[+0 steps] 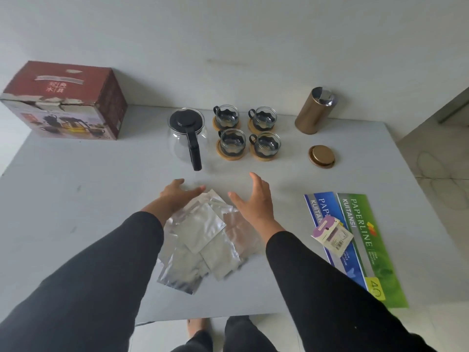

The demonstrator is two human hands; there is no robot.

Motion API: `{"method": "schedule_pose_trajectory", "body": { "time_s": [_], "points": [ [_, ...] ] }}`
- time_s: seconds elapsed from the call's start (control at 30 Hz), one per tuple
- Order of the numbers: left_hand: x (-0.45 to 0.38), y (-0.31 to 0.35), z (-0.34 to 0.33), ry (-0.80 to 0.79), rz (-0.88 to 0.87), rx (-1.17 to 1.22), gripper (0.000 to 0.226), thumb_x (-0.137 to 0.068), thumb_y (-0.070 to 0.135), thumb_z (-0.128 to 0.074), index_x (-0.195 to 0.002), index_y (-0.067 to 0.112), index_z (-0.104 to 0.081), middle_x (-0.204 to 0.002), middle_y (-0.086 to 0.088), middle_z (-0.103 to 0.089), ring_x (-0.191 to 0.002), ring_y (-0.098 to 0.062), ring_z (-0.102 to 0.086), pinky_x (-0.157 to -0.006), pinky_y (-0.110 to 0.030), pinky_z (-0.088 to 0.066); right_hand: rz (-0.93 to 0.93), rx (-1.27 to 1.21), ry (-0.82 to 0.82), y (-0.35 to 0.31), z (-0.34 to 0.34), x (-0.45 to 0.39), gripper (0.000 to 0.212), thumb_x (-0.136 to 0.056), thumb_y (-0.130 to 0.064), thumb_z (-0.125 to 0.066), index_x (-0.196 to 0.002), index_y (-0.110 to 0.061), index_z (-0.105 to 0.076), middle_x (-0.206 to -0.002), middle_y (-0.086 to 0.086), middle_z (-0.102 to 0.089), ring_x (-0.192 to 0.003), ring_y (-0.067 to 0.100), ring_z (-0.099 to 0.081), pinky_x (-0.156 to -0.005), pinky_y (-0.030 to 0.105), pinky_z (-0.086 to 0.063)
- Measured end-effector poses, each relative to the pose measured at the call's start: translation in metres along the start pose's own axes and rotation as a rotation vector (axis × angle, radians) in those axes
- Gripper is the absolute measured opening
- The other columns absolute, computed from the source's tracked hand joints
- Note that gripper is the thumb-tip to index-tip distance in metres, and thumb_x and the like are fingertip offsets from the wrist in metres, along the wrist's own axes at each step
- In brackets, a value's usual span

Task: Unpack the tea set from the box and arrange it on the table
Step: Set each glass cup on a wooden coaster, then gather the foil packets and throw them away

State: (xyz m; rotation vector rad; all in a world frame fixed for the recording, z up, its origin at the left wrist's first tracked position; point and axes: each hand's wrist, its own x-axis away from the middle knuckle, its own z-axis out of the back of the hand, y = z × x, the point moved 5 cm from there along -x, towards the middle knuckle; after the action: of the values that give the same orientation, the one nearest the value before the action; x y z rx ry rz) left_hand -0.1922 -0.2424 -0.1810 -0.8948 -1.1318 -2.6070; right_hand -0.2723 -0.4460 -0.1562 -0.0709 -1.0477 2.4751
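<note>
The red tea-set box (68, 100) stands at the table's far left. A glass teapot (187, 133) with a black lid and handle sits mid-table. Right of it, several glass cups (247, 132) in black holders rest on round wooden coasters. A pile of silver foil sachets (200, 240) lies near the front edge. My left hand (177, 196) lies flat on the pile's far left corner, fingers straight. My right hand (253, 199) hovers with spread fingers above the pile's right side and holds nothing.
A gold tin canister (313, 111) stands at the back right, its lid (321, 156) lying on the table in front of it. Two Paperline receipt books (360, 240) and a small purple packet (331, 235) lie at the right. The grey table (88, 199) ends near my legs.
</note>
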Motion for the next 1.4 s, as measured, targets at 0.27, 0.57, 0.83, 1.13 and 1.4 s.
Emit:
{"method": "schedule_pose_trajectory", "body": {
  "time_s": [0.27,0.57,0.83,1.13,1.4],
  "points": [
    [0.036,-0.031,-0.002,-0.031,-0.034,-0.044,0.1,-0.069,0.062,-0.072,-0.147,0.02,-0.027,-0.15,-0.007,-0.034,-0.134,-0.03,-0.038,-0.109,-0.043,-0.035,-0.106,0.152,-0.1,0.01,0.007,0.028,0.078,-0.078,-0.051,-0.064,-0.142,-0.023,-0.03,-0.144,0.006,-0.031,-0.134,0.025,-0.03,-0.107,0.043,-0.033],
    [0.063,-0.067,-0.008,-0.067,-0.018,-0.401,0.138,-0.05,0.065,-0.081,-0.149,0.036,0.009,-0.155,-0.006,-0.003,-0.144,-0.033,-0.003,-0.114,-0.055,-0.02,-0.402,0.162,-0.187,0.038,0.007,0.04,0.1,-0.064,-0.064,-0.071,-0.143,-0.032,-0.018,-0.142,0.008,-0.024,-0.133,0.029,-0.021,-0.104,0.054,-0.034],
    [0.088,-0.066,-0.054,-0.028,-0.115,-0.661,0.147,-0.038,0.066,-0.083,-0.142,0.047,0.019,-0.152,0.001,0.021,-0.141,-0.032,0.005,-0.103,-0.057,-0.028,-0.326,0.359,-0.228,0.033,-0.017,0.062,0.107,-0.059,-0.062,-0.076,-0.143,-0.034,-0.016,-0.142,0.006,-0.022,-0.13,0.03,-0.022,-0.098,0.05,-0.039],
    [0.077,-0.051,-0.053,0.017,-0.183,-0.062,0.127,-0.066,0.035,-0.085,-0.151,0.028,0.009,-0.151,-0.01,-0.02,-0.136,-0.029,-0.033,-0.102,-0.033,-0.036,-0.275,0.236,-0.184,0.011,-0.06,0.078,0.085,-0.065,-0.043,-0.081,-0.133,-0.036,-0.031,-0.134,0.003,-0.029,-0.122,0.029,-0.026,-0.094,0.046,-0.045],
    [0.073,-0.08,-0.046,0.009,0.017,0.297,0.102,-0.068,0.025,-0.085,-0.147,0.025,-0.021,-0.135,-0.012,-0.049,-0.11,-0.031,-0.058,-0.076,-0.037,-0.056,-0.19,0.204,-0.184,0.004,-0.061,0.092,0.084,-0.063,-0.046,-0.083,-0.13,-0.032,-0.034,-0.131,0.005,-0.035,-0.123,0.03,-0.031,-0.1,0.032,-0.032]
  ]
}}
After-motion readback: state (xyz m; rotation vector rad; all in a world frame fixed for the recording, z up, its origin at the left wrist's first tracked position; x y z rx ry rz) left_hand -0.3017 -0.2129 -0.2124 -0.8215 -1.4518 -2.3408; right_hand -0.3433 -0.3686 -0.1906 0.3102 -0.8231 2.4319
